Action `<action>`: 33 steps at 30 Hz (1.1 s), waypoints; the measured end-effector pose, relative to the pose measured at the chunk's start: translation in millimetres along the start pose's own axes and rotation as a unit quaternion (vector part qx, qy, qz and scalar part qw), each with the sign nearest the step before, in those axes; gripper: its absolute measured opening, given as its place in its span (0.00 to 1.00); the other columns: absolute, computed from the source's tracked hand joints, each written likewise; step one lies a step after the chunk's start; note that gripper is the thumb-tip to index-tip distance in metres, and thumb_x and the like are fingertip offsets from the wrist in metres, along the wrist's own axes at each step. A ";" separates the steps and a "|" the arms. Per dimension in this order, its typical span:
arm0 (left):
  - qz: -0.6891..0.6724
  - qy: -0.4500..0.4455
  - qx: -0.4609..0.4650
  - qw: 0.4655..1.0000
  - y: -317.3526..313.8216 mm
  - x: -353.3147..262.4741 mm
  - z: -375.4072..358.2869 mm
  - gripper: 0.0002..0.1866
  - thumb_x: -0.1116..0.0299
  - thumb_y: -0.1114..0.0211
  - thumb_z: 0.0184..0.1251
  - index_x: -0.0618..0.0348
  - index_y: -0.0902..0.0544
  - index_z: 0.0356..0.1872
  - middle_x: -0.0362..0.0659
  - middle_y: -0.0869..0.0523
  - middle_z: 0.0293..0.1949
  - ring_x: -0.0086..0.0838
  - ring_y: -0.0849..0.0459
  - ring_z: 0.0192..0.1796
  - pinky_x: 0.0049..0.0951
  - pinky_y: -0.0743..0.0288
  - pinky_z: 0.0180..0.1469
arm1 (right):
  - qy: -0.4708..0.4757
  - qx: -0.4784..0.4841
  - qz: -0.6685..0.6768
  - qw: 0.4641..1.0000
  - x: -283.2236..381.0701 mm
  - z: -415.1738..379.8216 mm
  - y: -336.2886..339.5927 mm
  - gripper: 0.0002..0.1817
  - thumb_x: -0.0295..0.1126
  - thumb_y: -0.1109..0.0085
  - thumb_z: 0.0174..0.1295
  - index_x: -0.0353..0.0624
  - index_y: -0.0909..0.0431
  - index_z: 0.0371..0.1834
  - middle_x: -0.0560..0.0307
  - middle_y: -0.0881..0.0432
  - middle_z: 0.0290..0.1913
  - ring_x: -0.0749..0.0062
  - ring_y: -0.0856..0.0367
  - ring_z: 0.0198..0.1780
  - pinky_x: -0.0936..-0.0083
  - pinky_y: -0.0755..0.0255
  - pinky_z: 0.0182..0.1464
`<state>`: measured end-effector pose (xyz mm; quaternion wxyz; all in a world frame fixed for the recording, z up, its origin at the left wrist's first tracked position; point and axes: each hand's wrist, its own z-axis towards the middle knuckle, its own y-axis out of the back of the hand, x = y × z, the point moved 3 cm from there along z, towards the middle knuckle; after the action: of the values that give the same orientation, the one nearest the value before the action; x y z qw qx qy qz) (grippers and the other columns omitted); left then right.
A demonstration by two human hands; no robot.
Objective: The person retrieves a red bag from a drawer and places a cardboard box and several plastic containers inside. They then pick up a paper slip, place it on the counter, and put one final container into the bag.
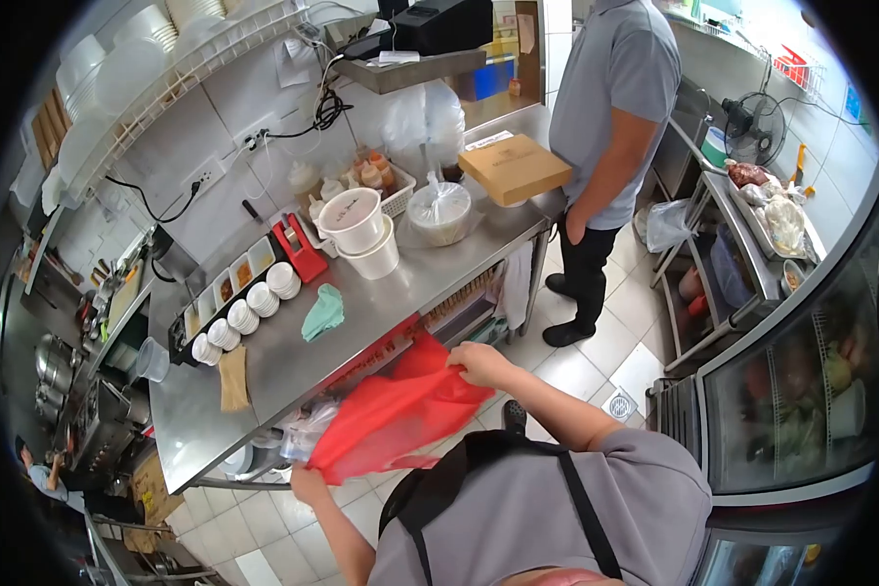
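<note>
Right fingers (459,359) pinched shut on upper edge of red plastic bag (400,415). Left fingers (301,477) closed on lower edge, partly hidden by the film. Right hand (481,364) and left hand (309,484) well apart, bag stretched loosely between them. Exact grip on left side: cannot tell beyond closed.

Bag held in the air, just in front of the worktop (293,361) edge, not resting on it. Nothing visible inside the bag.

Step in hand, as a judgement: pulling the bag apart to open its mouth. Next move calls for keeping both pinches on separate layers of film so the mouth opens rather than the whole bag sliding; needs clearance from the worktop edge.

On the worktop, nearest first:
- green cloth (324,313), crumpled, mid-surface
- tan cloth (232,378), flat, towards the left end
- stacks of small white cups (264,296) beside a condiment tray (215,293)
- red dispenser (298,249)
- two white tubs (361,234), stacked, touching
- bagged bowl (439,213), knotted on top
- brown box (514,168) at the far end

Another person (615,98) in grey shirt stands at the far end, beside the box, clear of the bag. Glass-front chiller (801,391) on the right, fan (757,127) beyond.
</note>
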<state>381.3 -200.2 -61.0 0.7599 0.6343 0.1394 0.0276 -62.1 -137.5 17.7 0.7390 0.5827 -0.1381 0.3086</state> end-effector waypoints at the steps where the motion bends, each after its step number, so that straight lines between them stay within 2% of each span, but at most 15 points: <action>1: -0.131 0.012 -0.035 0.991 -5.9 5.3 1.0 0.04 0.76 0.42 0.48 0.63 0.23 0.27 0.51 0.18 0.29 0.43 0.19 0.31 0.38 0.26 0.35 | -0.006 -0.037 -0.024 0.999 -4.2 -3.1 7.1 0.09 0.25 0.48 0.43 0.42 0.23 0.30 0.49 0.20 0.32 0.54 0.23 0.41 0.62 0.29 0.42; 4: -0.435 0.059 -0.011 0.899 -43.0 16.2 10.9 0.05 0.77 0.46 0.50 0.63 0.22 0.27 0.47 0.18 0.27 0.36 0.19 0.29 0.31 0.25 0.32 | -0.058 -0.090 -0.089 0.990 -26.1 -12.1 -1.5 0.09 0.23 0.49 0.44 0.42 0.23 0.30 0.49 0.20 0.33 0.53 0.23 0.40 0.64 0.28 0.43; 6: -0.779 0.242 0.129 0.564 -47.2 -19.0 -4.8 0.07 0.76 0.48 0.54 0.63 0.23 0.32 0.45 0.19 0.28 0.35 0.20 0.29 0.30 0.26 0.31 | -0.107 -0.103 -0.129 0.981 -61.4 -27.2 -35.3 0.09 0.23 0.48 0.44 0.42 0.23 0.31 0.48 0.20 0.32 0.52 0.23 0.38 0.64 0.27 0.42; 10: -0.758 0.190 0.295 0.549 -74.4 -16.6 -1.3 0.08 0.75 0.48 0.56 0.63 0.24 0.36 0.44 0.19 0.31 0.36 0.19 0.30 0.31 0.27 0.30 | -0.380 -0.011 0.057 0.923 -124.9 -54.1 -74.9 0.16 0.18 0.53 0.45 0.43 0.22 0.38 0.49 0.20 0.32 0.58 0.21 0.32 0.68 0.26 0.35; 12: -0.550 0.041 0.264 0.792 -81.1 -9.5 3.0 0.07 0.72 0.43 0.54 0.61 0.23 0.34 0.45 0.18 0.28 0.36 0.20 0.29 0.34 0.27 0.30 | -0.450 -0.049 0.227 0.863 -141.3 -55.1 -77.5 0.16 0.17 0.57 0.47 0.41 0.22 0.38 0.50 0.20 0.28 0.61 0.20 0.26 0.69 0.25 0.29; 14: -0.388 -0.016 0.236 0.891 -31.9 -21.4 -12.7 0.08 0.70 0.40 0.52 0.60 0.23 0.34 0.46 0.18 0.27 0.36 0.20 0.28 0.34 0.27 0.31 | -0.421 -0.152 0.552 0.704 -156.5 -51.6 -80.0 0.16 0.19 0.57 0.48 0.41 0.21 0.37 0.52 0.20 0.27 0.65 0.21 0.26 0.71 0.27 0.26; 19: -0.154 -0.125 0.183 0.963 -2.1 -39.4 -6.4 0.12 0.67 0.33 0.50 0.61 0.21 0.34 0.46 0.17 0.27 0.34 0.18 0.32 0.30 0.27 0.36 | -0.277 -0.129 0.143 0.941 -126.7 -10.0 -20.5 0.13 0.26 0.45 0.49 0.34 0.22 0.38 0.43 0.18 0.35 0.57 0.19 0.33 0.66 0.27 0.38; 20: -0.151 -0.124 0.182 0.964 13.9 -49.1 -6.9 0.12 0.67 0.33 0.50 0.61 0.21 0.34 0.46 0.17 0.27 0.34 0.18 0.32 0.30 0.27 0.36 | -0.246 0.024 0.099 0.964 -111.3 3.9 -9.6 0.20 0.32 0.41 0.49 0.33 0.26 0.46 0.40 0.21 0.42 0.53 0.22 0.42 0.64 0.29 0.45; 21: -0.380 -0.069 0.320 0.865 26.9 -65.4 -19.0 0.13 0.66 0.35 0.54 0.62 0.22 0.38 0.45 0.17 0.32 0.33 0.18 0.36 0.29 0.26 0.39 | -0.205 0.178 0.052 0.961 -91.4 12.7 -0.1 0.29 0.38 0.37 0.49 0.33 0.29 0.53 0.37 0.25 0.49 0.50 0.25 0.52 0.62 0.32 0.52; 22: -0.579 -0.010 0.427 0.694 35.8 -84.1 -30.5 0.14 0.65 0.37 0.58 0.64 0.22 0.42 0.44 0.17 0.36 0.32 0.18 0.39 0.29 0.26 0.42 | -0.132 0.122 0.057 0.982 -63.7 21.4 20.6 0.38 0.43 0.35 0.47 0.35 0.38 0.59 0.38 0.34 0.57 0.49 0.37 0.60 0.63 0.41 0.60; 24: -0.638 0.004 0.414 0.649 45.2 -105.7 -37.8 0.16 0.65 0.40 0.61 0.66 0.24 0.46 0.44 0.19 0.42 0.31 0.20 0.43 0.29 0.27 0.46 | -0.050 0.000 0.112 0.992 4.9 47.8 83.8 0.58 0.47 0.30 0.43 0.44 0.64 0.70 0.40 0.63 0.71 0.45 0.64 0.71 0.60 0.62 0.70; 25: -0.688 0.025 0.410 0.598 52.1 -108.3 -41.7 0.18 0.65 0.43 0.64 0.68 0.26 0.50 0.44 0.20 0.47 0.31 0.21 0.46 0.30 0.28 0.50 | 0.054 -0.197 0.101 0.974 23.6 60.9 114.9 0.59 0.43 0.31 0.45 0.43 0.69 0.70 0.40 0.59 0.70 0.45 0.58 0.70 0.58 0.57 0.69; 28: -0.711 0.019 0.411 0.570 68.7 -140.0 -42.9 0.20 0.63 0.45 0.66 0.66 0.30 0.54 0.46 0.23 0.51 0.33 0.22 0.50 0.32 0.29 0.53 | 0.039 -0.370 0.445 0.815 57.0 83.2 162.9 0.54 0.40 0.34 0.48 0.42 0.66 0.70 0.41 0.57 0.69 0.48 0.55 0.70 0.59 0.56 0.68; 31: -0.774 0.058 0.394 0.493 86.0 -155.6 -45.9 0.21 0.61 0.49 0.67 0.65 0.31 0.55 0.48 0.23 0.52 0.35 0.23 0.52 0.36 0.29 0.55 | 0.158 -0.405 -0.043 0.900 112.3 84.3 179.8 0.45 0.44 0.38 0.51 0.44 0.53 0.69 0.43 0.54 0.69 0.46 0.56 0.69 0.60 0.56 0.67; 33: -0.802 0.053 0.373 0.463 99.1 -158.8 -46.2 0.21 0.60 0.50 0.68 0.64 0.31 0.55 0.48 0.23 0.52 0.36 0.23 0.52 0.37 0.30 0.55 | 0.121 -0.411 -0.037 0.903 107.4 87.1 170.3 0.45 0.42 0.37 0.50 0.43 0.52 0.69 0.42 0.53 0.68 0.47 0.55 0.69 0.61 0.56 0.67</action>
<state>230.9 -171.6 56.1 0.1298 0.4639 0.6243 -0.6150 -70.8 -166.0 235.0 0.9347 0.1903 -0.1410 0.2650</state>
